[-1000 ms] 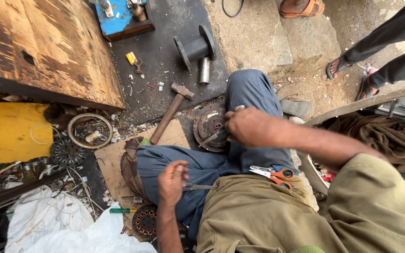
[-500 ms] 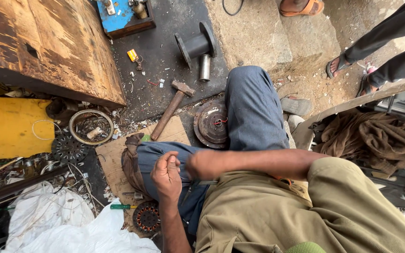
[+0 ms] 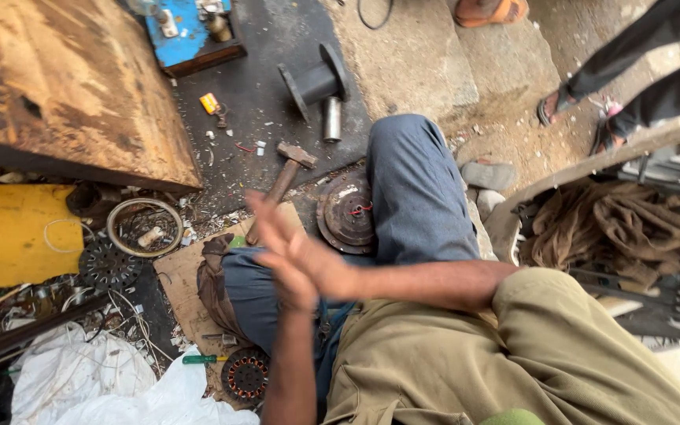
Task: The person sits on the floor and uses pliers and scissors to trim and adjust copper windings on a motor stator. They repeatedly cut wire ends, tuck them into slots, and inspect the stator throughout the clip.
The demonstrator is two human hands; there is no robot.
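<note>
I sit on the ground with my blue-trousered legs (image 3: 415, 189) folded. My right hand (image 3: 312, 264) reaches in from the right across my lap, palm laid against my left hand (image 3: 277, 236), which rises from below. Both are blurred, fingers stretched out, and neither holds anything. Just beyond the fingertips lies a wooden-handled hammer (image 3: 285, 177) on the dark floor. A round rusty metal disc (image 3: 344, 212) rests against my knee. Below my left forearm lie a stator with copper windings (image 3: 245, 374) and a green-handled screwdriver (image 3: 202, 359).
A rusty metal sheet (image 3: 64, 86), a yellow board (image 3: 9, 232), a wire ring (image 3: 145, 227) and a dark gear (image 3: 108, 266) lie at left. A flanged pipe (image 3: 316, 79) and a blue box (image 3: 186, 27) sit farther off. White bags (image 3: 80, 386), brown cloth (image 3: 615, 228). Another person's sandalled feet (image 3: 584, 114) stand at top right.
My right hand left the rusty disc by my knee and swung left across my lap. It met my left hand, and both now lie palm to palm, slightly higher.
</note>
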